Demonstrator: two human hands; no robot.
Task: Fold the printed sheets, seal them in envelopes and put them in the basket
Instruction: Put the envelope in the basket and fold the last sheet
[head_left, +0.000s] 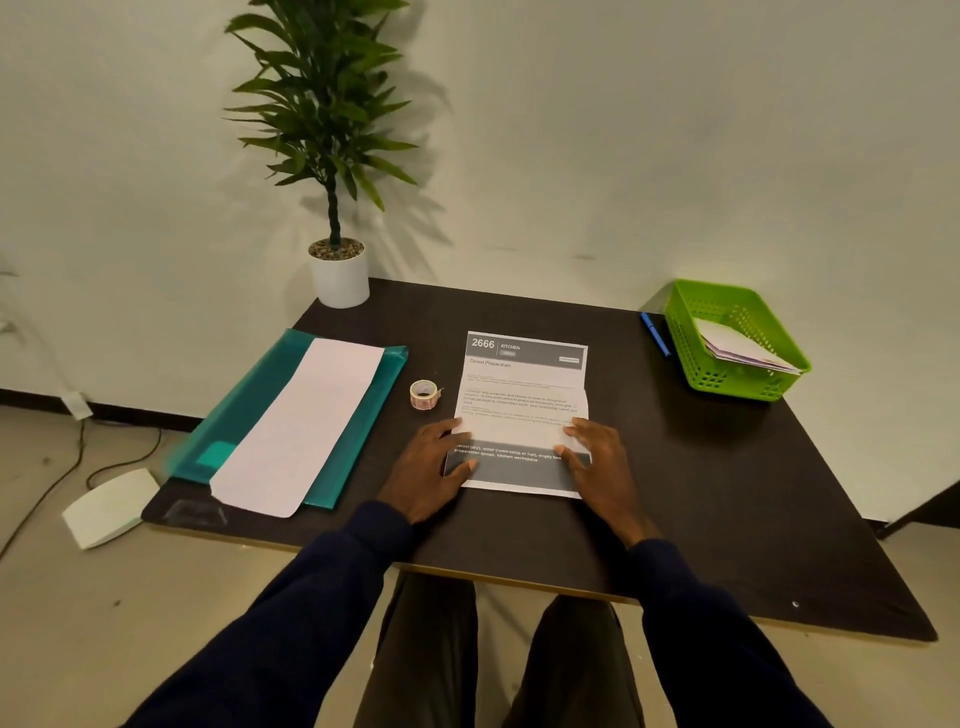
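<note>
Printed sheet (522, 410) flat at centre frame on matte dark table (701, 493), creased, headed "2666 KITCHEN" and "Cereal Preparation". Left hand (428, 475) and right hand (597, 460) spread open, pressing its side edges. Perforated green plastic basket (691, 358) at right, holding envelopes (743, 348). Small tape roll (424, 395) just left of sheet. Long white paper (296, 426) on glossy teal folder (249, 410), left.
</note>
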